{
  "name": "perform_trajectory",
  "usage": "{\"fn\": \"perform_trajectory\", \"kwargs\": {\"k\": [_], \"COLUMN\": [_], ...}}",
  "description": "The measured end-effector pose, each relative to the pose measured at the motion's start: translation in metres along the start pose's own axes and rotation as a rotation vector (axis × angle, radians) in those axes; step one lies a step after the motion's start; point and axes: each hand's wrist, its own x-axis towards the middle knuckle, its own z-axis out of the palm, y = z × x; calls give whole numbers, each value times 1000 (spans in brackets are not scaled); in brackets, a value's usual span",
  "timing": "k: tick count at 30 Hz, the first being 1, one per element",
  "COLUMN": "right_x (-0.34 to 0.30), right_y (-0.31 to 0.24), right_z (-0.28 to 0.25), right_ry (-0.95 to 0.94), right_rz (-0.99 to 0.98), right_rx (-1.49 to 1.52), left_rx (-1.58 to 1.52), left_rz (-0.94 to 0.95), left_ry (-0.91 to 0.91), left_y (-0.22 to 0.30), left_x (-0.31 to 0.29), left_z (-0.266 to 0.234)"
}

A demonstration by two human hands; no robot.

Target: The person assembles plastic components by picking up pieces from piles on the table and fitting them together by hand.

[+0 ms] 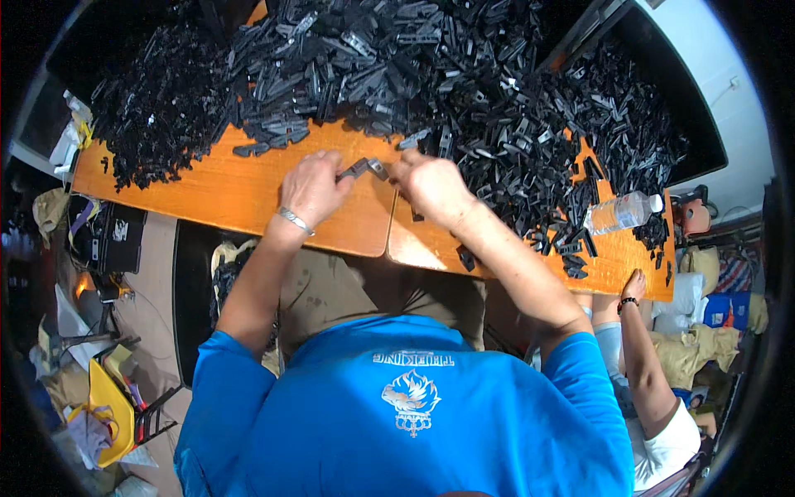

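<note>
Over the wooden table (273, 186), my left hand (313, 189) pinches a narrow black plastic part (356, 170) between thumb and fingers. The part's far end bends down at an angle and shows a shiny grey face, close to my right fingertips. My right hand (435, 189) is closed, with thumb and fingers pressed together beside that end. Whether it grips the same part or another small piece is hidden by the fingers. Just beyond both hands lies a large heap of long black plastic parts (356, 66).
A heap of smaller black pieces (157, 116) covers the table's left end. More black parts (530, 157) spread across the right, near a clear plastic bottle (625, 213) lying on its side. At the right edge, another person's hand (634, 286) rests on the table. A yellow chair (113, 414) stands at lower left.
</note>
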Motion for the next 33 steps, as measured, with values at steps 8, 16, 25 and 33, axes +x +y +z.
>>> {"fn": "perform_trajectory", "kwargs": {"k": [8, 16, 25, 33], "right_x": [-21, -8, -12, -16], "right_y": [-3, -21, -10, -34], "right_z": [-33, -7, -12, -4], "right_ry": [4, -128, -77, 39], "right_rz": [173, 275, 314, 367], "right_rx": [166, 44, 145, 516], "left_rx": [-46, -88, -97, -128], "left_rz": [91, 126, 119, 135], "left_ry": [-43, -28, -37, -15], "left_y": [-4, 5, 9, 8], "left_x": [-45, -58, -58, -59], "left_z": [-38, -30, -32, -32]}}
